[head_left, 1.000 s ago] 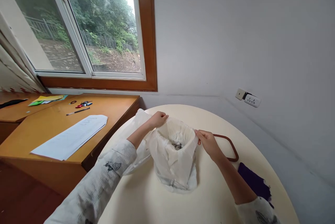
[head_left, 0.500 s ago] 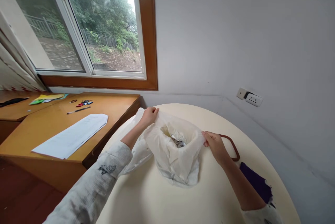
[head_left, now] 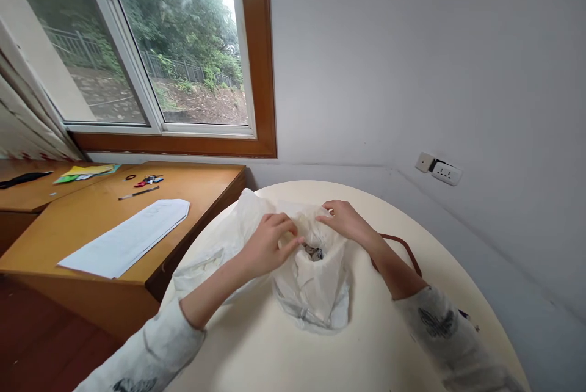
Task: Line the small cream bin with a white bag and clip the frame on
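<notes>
A white plastic bag (head_left: 311, 294) stands on the round cream table (head_left: 274, 343), its mouth facing up. Inside the mouth shows a crumpled silvery, dark-patterned thing (head_left: 314, 251), too covered to name. At the left of the mouth is my left hand (head_left: 270, 244), fingers curved and thumb apart, close over the rim. My right hand (head_left: 344, 220) reaches over the far right of the mouth, thumb and index finger apart against the plastic. More white plastic (head_left: 206, 267) lies spread behind and under my left forearm.
A brown rounded loop (head_left: 405, 245) lies beyond my right wrist. A dark scrap (head_left: 463, 315) peeks out past my right sleeve. On the wooden desk (head_left: 215, 178) at left are white paper sheets (head_left: 128, 239), a pen (head_left: 138, 193) and small red and dark items (head_left: 149, 181).
Both hands have let go of the stretched rim and come inward over the mouth. The bag's opening has narrowed. My right forearm now covers most of the purple piece.
</notes>
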A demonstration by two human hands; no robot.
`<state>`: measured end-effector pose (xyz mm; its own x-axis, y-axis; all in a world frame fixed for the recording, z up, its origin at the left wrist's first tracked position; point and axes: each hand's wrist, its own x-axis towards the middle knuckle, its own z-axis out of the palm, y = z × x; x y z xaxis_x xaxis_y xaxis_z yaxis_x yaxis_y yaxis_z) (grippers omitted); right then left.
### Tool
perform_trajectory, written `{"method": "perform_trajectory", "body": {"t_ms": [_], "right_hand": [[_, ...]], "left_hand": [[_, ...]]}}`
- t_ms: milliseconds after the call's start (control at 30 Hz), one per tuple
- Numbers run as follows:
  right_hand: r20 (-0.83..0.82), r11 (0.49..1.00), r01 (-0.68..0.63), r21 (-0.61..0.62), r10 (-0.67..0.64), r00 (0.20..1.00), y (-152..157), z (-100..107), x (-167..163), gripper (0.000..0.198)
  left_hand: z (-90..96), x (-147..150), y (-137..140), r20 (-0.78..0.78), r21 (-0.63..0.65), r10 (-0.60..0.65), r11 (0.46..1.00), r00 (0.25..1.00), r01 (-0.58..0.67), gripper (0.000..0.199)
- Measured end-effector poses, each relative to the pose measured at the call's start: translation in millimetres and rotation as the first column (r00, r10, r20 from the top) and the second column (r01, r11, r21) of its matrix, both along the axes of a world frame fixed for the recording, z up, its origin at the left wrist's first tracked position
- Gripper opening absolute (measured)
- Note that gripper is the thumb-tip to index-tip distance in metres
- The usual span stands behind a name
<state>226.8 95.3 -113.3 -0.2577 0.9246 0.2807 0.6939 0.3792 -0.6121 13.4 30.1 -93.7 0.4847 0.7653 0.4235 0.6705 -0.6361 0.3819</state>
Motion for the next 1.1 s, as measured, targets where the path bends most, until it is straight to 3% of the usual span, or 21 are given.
{"method": "perform_trajectory", "body": {"t_ms": [67,200,333,433,600,667,767,867,967,1100], "right_hand": [[0.057,0.996,0.032,0.078,-0.037,0.998,3.5,4.6,-4.6,0.029],[0.002,0.97,0.125,0.209,-0.129,0.992,10.8,10.3,0.8,0.03],[0.061,0.962,0.247,0.117,-0.255,0.965,22.9,5.5,14.6,0.03],[0.119,0.961,0.277,0.015,-0.277,0.954,31.3,-5.6,22.9,0.028],[0.161,0.97,0.221,-0.106,-0.202,0.966,40.1,-15.7,27.9,0.017],[0.126,0.976,0.192,-0.104,-0.179,0.976,41.4,-11.6,25.6,0.023],[-0.041,0.994,-0.028,-0.104,0.024,0.999,40.0,-3.8,16.0,0.043],[-0.11,0.95,-0.286,-0.122,0.274,0.956,36.5,-1.4,2.0,0.049],[-0.051,0.959,-0.281,-0.034,0.279,0.959,34.5,-0.6,-11.4,0.024],[-0.031,0.974,-0.169,0.149,0.175,0.984,38.3,7.9,-23.6,0.02]], "left_hand": [[-2.2,-1.2,-12.1,-0.068,-0.043,-0.101,0.994,0.993,0.098,0.021],[-5.2,-7.0,-17.9,-0.112,-0.073,-0.168,0.984,0.979,0.161,0.023],[-8.5,-10.3,-15.4,-0.071,-0.092,-0.208,0.975,0.975,0.202,0.022],[-10.9,-9.9,-14.2,-0.036,-0.079,-0.233,0.97,0.972,0.229,0.023],[-12.1,-6.6,-13.0,-0.035,-0.059,-0.238,0.97,0.971,0.236,0.025],[-12.1,-5.5,-12.7,-0.039,-0.052,-0.233,0.972,0.972,0.231,0.025],[-12.4,-4.8,-12.4,-0.038,-0.044,-0.23,0.972,0.972,0.229,0.025],[-12.6,-4.7,-12.4,-0.027,-0.044,-0.23,0.973,0.973,0.229,0.024],[-12.9,-3.6,-12.6,-0.015,-0.046,-0.225,0.974,0.974,0.224,0.026],[-15.4,-0.9,-12.7,0.009,-0.051,-0.248,0.967,0.969,0.248,0.026]]}}
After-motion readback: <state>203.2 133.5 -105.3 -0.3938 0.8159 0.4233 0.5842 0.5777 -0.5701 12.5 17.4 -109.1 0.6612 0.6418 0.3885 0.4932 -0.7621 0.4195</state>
